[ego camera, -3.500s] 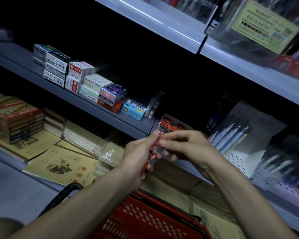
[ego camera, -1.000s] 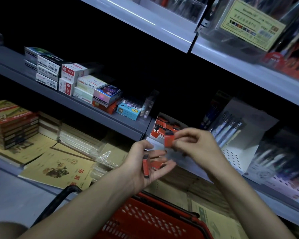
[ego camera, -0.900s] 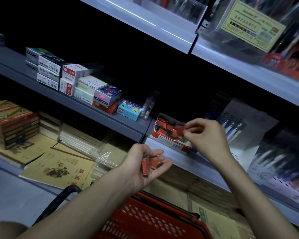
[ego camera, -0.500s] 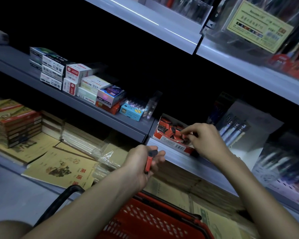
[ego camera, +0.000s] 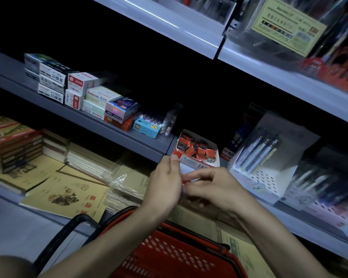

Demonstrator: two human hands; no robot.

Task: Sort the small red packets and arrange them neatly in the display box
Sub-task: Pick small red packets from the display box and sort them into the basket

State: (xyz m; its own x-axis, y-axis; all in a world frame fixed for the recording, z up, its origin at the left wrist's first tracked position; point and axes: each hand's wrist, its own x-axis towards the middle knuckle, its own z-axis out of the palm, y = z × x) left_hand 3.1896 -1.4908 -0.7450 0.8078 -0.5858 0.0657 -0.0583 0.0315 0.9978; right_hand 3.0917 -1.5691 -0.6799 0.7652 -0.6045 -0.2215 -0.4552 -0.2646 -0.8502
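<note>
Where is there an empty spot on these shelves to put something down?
The grey shelf is bare left of the stacked boxes. The ledge left of the basket, in front of the booklets, is bare too. Crowded: the display box full of red packets, and the pen stands beside it.

Open room above the display box [ego camera: 199,163]; 1 pen rack [ego camera: 269,173] stands close on its right.

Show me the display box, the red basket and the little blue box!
display box [ego camera: 203,161]: head view, its front wall.
red basket [ego camera: 169,255]: head view, its mesh wall.
little blue box [ego camera: 146,128]: head view, its front face.
</note>
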